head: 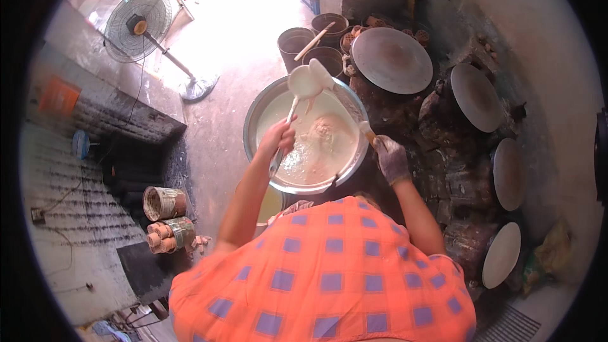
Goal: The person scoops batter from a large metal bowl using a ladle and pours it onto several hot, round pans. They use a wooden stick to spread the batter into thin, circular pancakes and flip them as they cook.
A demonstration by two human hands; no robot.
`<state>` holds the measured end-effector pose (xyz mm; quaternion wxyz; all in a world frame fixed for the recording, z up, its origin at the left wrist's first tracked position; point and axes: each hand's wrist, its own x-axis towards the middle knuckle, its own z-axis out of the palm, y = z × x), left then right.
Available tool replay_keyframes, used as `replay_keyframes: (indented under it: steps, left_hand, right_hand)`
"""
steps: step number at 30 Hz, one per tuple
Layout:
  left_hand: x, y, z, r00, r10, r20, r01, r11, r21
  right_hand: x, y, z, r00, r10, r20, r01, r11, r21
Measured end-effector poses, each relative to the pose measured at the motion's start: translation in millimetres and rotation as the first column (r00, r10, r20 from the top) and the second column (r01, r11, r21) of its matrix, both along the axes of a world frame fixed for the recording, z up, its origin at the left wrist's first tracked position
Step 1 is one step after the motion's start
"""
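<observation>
My left hand [279, 138] grips the handle of a ladle [305, 82], whose bowl is coated with pale batter. In my right hand [390, 156], which wears a light knitted glove, is a long paddle-like tool [349, 107] with a batter-coated head; that head touches or overlaps the ladle bowl. Both tools are above a wide metal basin [248, 118] of creamy batter [304, 152]. A strand of batter hangs below the tools, and a rippled mound shows in the batter's surface.
Round griddles [392, 60] on blackened stoves curve along the right. Beyond the basin stand dark buckets [295, 40] with a stick [315, 41] across them. A pedestal fan [138, 25] stands at upper left, and a bucket [164, 203] and perforated clay-coloured cylinders [161, 237] lie at left.
</observation>
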<state>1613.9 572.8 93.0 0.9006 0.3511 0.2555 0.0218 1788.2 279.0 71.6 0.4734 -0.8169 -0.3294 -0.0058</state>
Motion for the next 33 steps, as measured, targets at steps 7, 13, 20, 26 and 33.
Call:
replay_keyframes:
  steps: [7,13,20,26,33]
  left_hand:
    - [12,16,-75,0.952,0.060,-0.299,-0.188,0.886,-0.423]
    - [-17,-47,-48,0.998,0.039,0.043,-0.037,0.998,-0.044]
    - [104,-105,-12,0.984,-0.180,0.017,0.180,0.978,-0.107]
    - [244,-196,-15,0.935,-0.349,-0.061,0.253,0.779,-0.574]
    - [439,-334,63,0.725,-0.689,-0.022,0.659,0.683,0.315]
  right_hand:
    - [-34,8,-56,0.977,0.151,0.148,-0.047,0.838,-0.544]
    - [-39,-32,-10,0.986,0.027,0.164,0.040,0.919,-0.392]
    - [-7,-102,-47,0.958,-0.187,0.216,0.238,0.941,-0.242]
    - [25,-207,-63,0.863,-0.490,0.122,0.496,0.777,-0.387]
    - [77,-435,-113,0.646,-0.704,0.295,0.757,0.541,-0.367]
